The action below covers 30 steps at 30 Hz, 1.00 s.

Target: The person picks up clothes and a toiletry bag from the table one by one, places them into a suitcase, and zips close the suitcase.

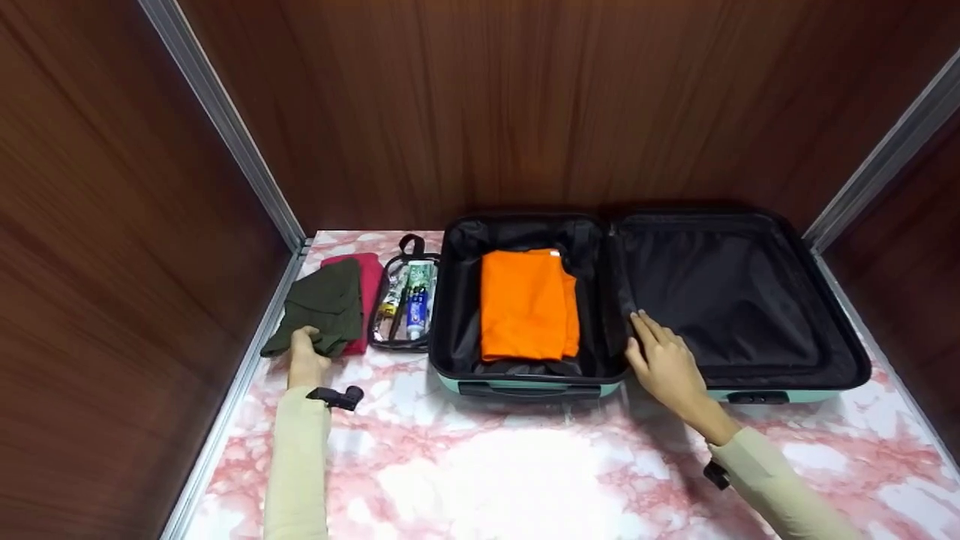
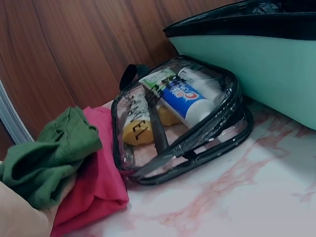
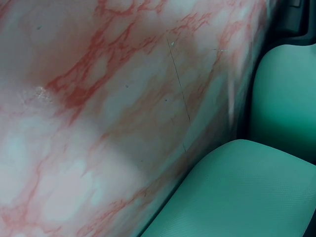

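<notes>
The left hand (image 1: pixel 304 356) is closed on the 6 o'clock edge of a dark green cloth (image 1: pixel 322 300), thumb on top and the other fingers hidden by the fabric. That cloth lies at 9 o'clock from the open suitcase (image 1: pixel 442 300), overlapping a pink cloth (image 1: pixel 370 281) that shows on its 3 o'clock side. Between the pink cloth and the suitcase rests a clear pouch (image 1: pixel 401 346) with black trim, its loop pointing to 12 o'clock; inside are a blue-and-green tube (image 1: pixel 417 307) and a yellow-ended tube (image 2: pixel 138 131).

The suitcase spreads its 2 mint shells flat on the marbled surface (image 1: pixel 420 457). A folded orange cloth (image 1: pixel 525 304) sits in the 9 o'clock shell, whose black handle (image 1: pixel 529 391) faces 6 o'clock. The right hand (image 1: pixel 666 367), fingers mostly extended and pointing toward 11 o'clock, touches the black lining (image 1: pixel 735 285) beside the hinge of the 3 o'clock shell.
</notes>
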### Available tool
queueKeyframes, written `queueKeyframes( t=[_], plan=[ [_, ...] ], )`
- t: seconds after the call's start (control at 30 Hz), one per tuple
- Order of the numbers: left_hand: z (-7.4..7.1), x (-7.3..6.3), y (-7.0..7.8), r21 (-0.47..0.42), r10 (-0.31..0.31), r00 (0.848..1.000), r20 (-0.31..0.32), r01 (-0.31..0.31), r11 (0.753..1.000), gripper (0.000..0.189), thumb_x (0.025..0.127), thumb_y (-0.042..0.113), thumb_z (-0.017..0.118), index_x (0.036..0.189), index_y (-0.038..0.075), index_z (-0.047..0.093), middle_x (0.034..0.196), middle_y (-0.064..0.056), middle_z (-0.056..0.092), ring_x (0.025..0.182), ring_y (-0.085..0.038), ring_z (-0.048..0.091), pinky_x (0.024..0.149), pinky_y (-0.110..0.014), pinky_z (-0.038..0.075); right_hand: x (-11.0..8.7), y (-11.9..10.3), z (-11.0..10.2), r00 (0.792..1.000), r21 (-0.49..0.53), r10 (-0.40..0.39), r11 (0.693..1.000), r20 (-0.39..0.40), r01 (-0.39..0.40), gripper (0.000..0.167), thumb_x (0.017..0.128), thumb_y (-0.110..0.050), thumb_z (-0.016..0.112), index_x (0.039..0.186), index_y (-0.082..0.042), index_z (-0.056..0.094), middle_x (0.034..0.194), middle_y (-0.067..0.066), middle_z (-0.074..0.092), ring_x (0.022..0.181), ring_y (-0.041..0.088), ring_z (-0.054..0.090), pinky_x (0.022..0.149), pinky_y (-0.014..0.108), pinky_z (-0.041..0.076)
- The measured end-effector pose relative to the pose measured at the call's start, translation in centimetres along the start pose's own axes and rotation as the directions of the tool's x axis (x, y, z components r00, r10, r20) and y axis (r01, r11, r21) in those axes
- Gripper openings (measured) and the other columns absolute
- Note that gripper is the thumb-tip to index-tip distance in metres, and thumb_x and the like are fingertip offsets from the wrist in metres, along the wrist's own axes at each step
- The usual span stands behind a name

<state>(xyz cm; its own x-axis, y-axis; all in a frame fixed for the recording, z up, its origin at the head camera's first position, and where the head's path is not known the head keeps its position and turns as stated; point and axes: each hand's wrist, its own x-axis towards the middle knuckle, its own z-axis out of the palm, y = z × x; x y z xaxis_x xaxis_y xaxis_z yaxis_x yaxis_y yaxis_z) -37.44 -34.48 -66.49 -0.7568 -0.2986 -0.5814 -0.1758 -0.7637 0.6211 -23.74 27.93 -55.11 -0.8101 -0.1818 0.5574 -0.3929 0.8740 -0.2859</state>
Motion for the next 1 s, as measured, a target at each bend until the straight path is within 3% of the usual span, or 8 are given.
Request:
queueKeyframes(
  t=[0.07,0.13,0.17,0.27,0.63,0.77,0.87,1.0],
  plan=[
    [0.4,0.0,0.1,-0.010,-0.008,1.000,-0.002,0.008,1.000,0.027,0.085,0.007,0.053,0.112,0.005,0.048,0.118,-0.006,0.048,0.108,-0.023,0.050,0.087,-0.038,0.048,0.0,0.0,0.0,1.000,-0.001,-0.004,1.000,-0.004,0.004,0.044,0.098,-0.019,0.056,0.136,0.002,0.056,0.135,0.022,0.056,0.106,0.042,0.060,0.085,0.057,0.047],
    [3.6,-7.7,0.9,-0.001,0.010,0.999,-0.050,-0.010,1.000,0.027,0.090,0.008,0.045,0.116,0.003,0.045,0.120,-0.007,0.047,0.109,-0.022,0.050,0.088,-0.035,0.048,-0.1,0.0,0.1,1.000,0.000,-0.011,1.000,-0.007,0.011,0.043,0.098,-0.018,0.056,0.136,0.003,0.056,0.135,0.023,0.057,0.105,0.042,0.060,0.084,0.057,0.047],
    [4.6,-10.2,1.2,0.023,0.010,0.997,-0.076,-0.009,1.000,0.026,0.092,0.010,0.044,0.118,0.004,0.045,0.123,-0.006,0.046,0.112,-0.021,0.049,0.089,-0.033,0.047,-0.1,0.0,0.0,1.000,0.001,-0.015,1.000,-0.009,0.015,0.043,0.098,-0.018,0.056,0.136,0.003,0.056,0.134,0.023,0.057,0.104,0.043,0.060,0.084,0.057,0.047],
    [6.1,-14.1,1.6,0.068,0.025,0.989,-0.149,-0.015,0.998,0.022,0.096,0.014,0.042,0.116,0.007,0.045,0.129,-0.003,0.043,0.116,-0.018,0.045,0.089,-0.028,0.044,-0.1,0.0,0.0,1.000,0.004,-0.023,1.000,-0.014,0.023,0.043,0.098,-0.017,0.056,0.135,0.004,0.056,0.134,0.024,0.057,0.103,0.043,0.060,0.084,0.056,0.047],
    [6.7,-13.8,1.3,-0.137,0.098,0.992,-0.079,-0.108,0.985,0.022,0.097,0.005,0.035,0.116,-0.001,0.046,0.115,-0.008,0.050,0.095,-0.018,0.054,0.064,-0.027,0.053,0.1,0.0,-0.1,0.999,-0.006,-0.024,1.000,-0.028,0.023,0.043,0.097,-0.017,0.057,0.135,0.003,0.058,0.133,0.023,0.058,0.103,0.043,0.061,0.083,0.056,0.048],
    [7.1,-14.1,1.3,-0.084,0.123,0.979,-0.161,-0.137,0.987,0.019,0.096,0.007,0.042,0.114,0.003,0.045,0.110,-0.004,0.049,0.091,-0.016,0.052,0.068,-0.026,0.050,0.1,0.0,-0.1,0.999,-0.007,-0.026,1.000,-0.021,0.026,0.043,0.098,-0.018,0.056,0.135,0.004,0.057,0.134,0.023,0.057,0.104,0.043,0.061,0.083,0.056,0.048],
    [7.4,-14.2,1.4,-0.036,0.132,0.968,-0.213,-0.143,0.989,0.032,0.095,0.009,0.045,0.127,0.005,0.041,0.107,-0.002,0.047,0.090,-0.015,0.050,0.072,-0.026,0.048,0.0,0.0,0.0,1.000,-0.009,-0.025,1.000,-0.016,0.025,0.043,0.098,-0.018,0.056,0.135,0.004,0.057,0.134,0.023,0.057,0.104,0.042,0.061,0.083,0.056,0.048],
    [7.7,-14.2,1.5,-0.035,0.148,0.967,-0.210,-0.158,0.987,0.055,0.096,0.011,0.045,0.147,0.010,0.026,0.110,-0.002,0.045,0.092,-0.015,0.051,0.073,-0.026,0.049,0.0,0.0,0.0,1.000,-0.006,-0.025,1.000,-0.017,0.024,0.043,0.098,-0.018,0.057,0.136,0.003,0.056,0.134,0.023,0.057,0.104,0.042,0.060,0.084,0.056,0.048]
  ],
)
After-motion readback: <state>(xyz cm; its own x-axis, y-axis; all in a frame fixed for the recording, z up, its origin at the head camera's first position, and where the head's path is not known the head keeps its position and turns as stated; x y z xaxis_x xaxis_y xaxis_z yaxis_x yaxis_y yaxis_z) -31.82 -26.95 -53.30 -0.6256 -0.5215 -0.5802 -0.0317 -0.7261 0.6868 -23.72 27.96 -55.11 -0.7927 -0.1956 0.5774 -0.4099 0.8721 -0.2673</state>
